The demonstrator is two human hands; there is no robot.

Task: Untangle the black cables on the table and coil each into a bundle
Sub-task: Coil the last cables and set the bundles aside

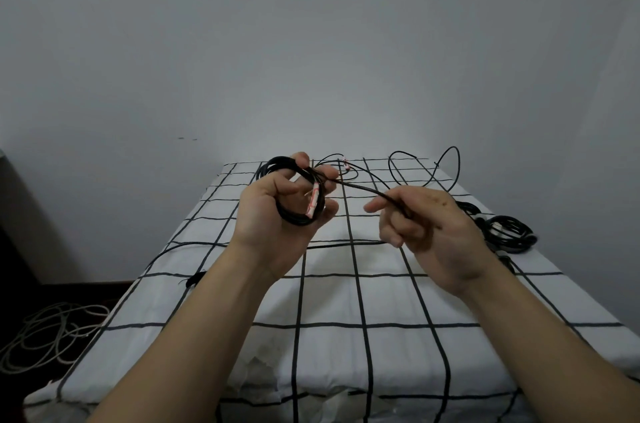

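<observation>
We hold both hands above the near tabletop (346,318), checked cloth on it. Our left hand (273,214) grips 1 thin black coil (301,221) w/ a white-red tag. Our right hand (429,232) pinches its taut free strand (363,187). Right side: 1 coiled black bundle (510,235), lying flat. Far edge: loose black cable loops (401,152), approx. 2, arching up.
</observation>
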